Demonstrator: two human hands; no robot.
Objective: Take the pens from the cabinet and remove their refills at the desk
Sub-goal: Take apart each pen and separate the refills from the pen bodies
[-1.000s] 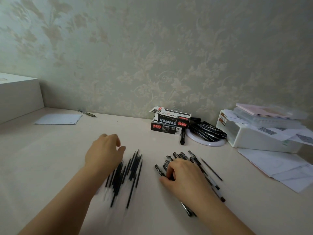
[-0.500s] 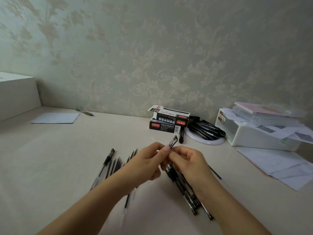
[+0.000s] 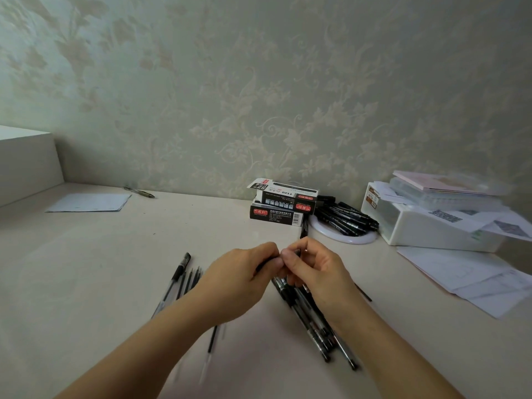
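Both hands closed tighter than half a second back, left hand [image 3: 241, 279] and right hand [image 3: 312, 269] fingertips pinching one pen [image 3: 263, 264] above desk [image 3: 115, 254] middle; likely unscrewing; refill not out yet.

Two hands [image 3: 241, 280] in frame; two black pen boxes [image 3: 283, 204] stacked by the wall; one white storage box [image 3: 426, 228]; one round white dish [image 3: 345, 239]. Lone pens: one [image 3: 180, 273] by the refills, one [image 3: 139, 192] at the wall; the piles are too bunched to count.

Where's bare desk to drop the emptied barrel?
Free: the wide patch between the paper sheet and the refills, also the near-left desk. Crowded: pen pile under the right hand, boxes, loose papers.
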